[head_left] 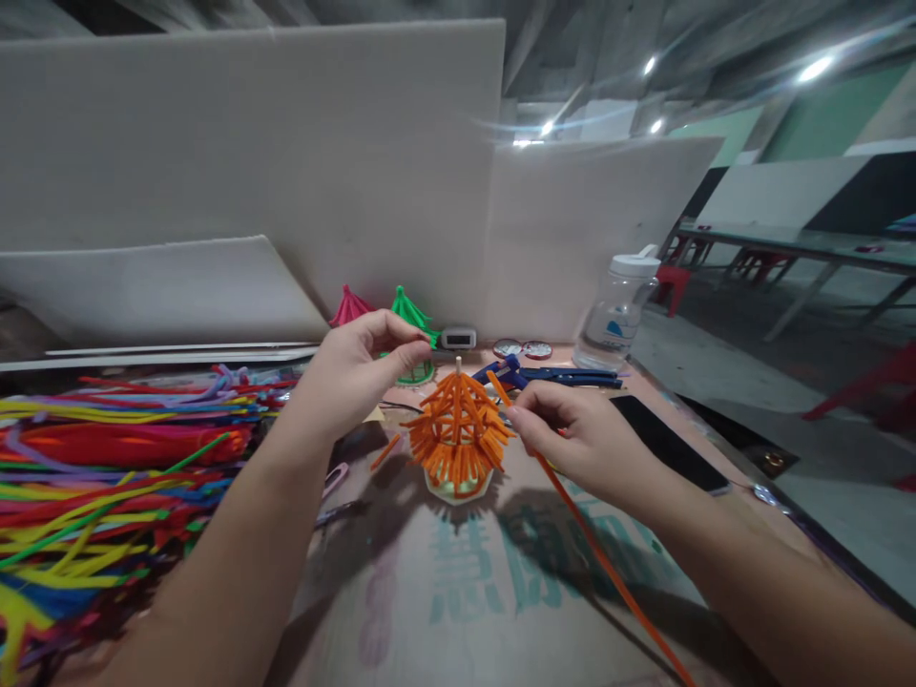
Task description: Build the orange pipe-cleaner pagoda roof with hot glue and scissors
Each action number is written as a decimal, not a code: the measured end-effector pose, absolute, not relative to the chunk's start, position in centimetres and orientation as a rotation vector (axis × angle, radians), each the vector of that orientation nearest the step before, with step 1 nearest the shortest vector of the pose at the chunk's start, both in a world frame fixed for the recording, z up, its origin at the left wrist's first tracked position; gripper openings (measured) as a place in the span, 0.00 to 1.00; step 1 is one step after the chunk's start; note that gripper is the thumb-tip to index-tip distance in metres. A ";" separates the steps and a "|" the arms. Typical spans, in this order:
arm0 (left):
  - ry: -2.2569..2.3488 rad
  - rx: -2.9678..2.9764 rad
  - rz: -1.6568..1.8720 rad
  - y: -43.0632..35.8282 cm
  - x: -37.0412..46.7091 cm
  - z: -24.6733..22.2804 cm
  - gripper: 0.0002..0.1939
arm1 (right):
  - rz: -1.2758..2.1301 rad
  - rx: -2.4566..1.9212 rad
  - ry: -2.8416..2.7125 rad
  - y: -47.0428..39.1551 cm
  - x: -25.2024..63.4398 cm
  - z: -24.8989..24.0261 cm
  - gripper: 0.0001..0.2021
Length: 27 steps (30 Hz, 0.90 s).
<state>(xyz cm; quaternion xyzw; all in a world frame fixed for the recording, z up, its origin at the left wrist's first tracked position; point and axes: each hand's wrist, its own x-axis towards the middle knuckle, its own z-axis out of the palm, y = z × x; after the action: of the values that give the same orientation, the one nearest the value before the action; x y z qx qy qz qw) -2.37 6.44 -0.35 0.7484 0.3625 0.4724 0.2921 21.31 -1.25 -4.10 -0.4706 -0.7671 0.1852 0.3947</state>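
My right hand (583, 439) pinches a long orange pipe cleaner (608, 563) between thumb and fingertips, its tip touching the small orange pipe-cleaner cone roof (458, 429) on its pale base, which stands mid-table on brown cardboard (465, 601). My left hand (362, 372) hovers just left of the roof's top, fingers curled narrow, gripping nothing I can see. Heaped multicoloured pipe cleaners (107, 458) lie far left.
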 end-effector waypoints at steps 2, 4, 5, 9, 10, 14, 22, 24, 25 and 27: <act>0.967 2.049 1.234 5.8 -2.0 -0.3 0.11 | 0.475 -1.182 -1.943 -1.3 21.1 -4.2 0.13; 0.937 2.106 1.162 5.2 -1.6 -0.3 0.11 | 0.474 -1.170 -1.935 -1.4 21.0 -4.2 0.13; 0.924 2.127 1.120 4.9 -1.4 -0.3 0.11 | 0.477 -1.167 -1.928 -1.5 21.0 -4.3 0.13; 0.929 2.216 0.980 4.0 -0.7 -0.2 0.12 | 0.498 -1.149 -1.906 -2.0 20.7 -4.2 0.12; 0.930 2.242 0.956 3.8 -0.6 -0.2 0.12 | 0.501 -1.137 -1.907 -2.1 20.6 -4.2 0.12; 0.899 2.244 0.915 3.2 0.2 -0.2 0.08 | 0.546 -1.084 -1.927 -2.3 20.3 -4.1 0.12; 0.915 2.279 0.927 2.2 0.5 0.2 0.10 | 0.612 -1.069 -1.965 -2.7 19.6 -3.7 0.11; 0.964 2.296 0.954 2.2 -0.1 0.1 0.10 | 0.604 -1.070 -1.976 -2.6 19.8 -3.6 0.11; 0.996 2.284 0.991 2.2 -0.4 0.1 0.11 | 0.586 -1.075 -1.978 -2.5 20.0 -3.5 0.12; 1.064 2.238 1.080 2.5 -1.1 -0.1 0.12 | 0.534 -1.101 -1.974 -2.4 20.4 -3.4 0.12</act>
<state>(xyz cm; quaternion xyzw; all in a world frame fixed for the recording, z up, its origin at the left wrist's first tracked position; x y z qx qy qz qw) -1.09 2.50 -0.07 0.8081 0.3843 0.3899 0.2173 20.43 -2.44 -3.39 -0.4347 -0.7798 0.2109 0.3982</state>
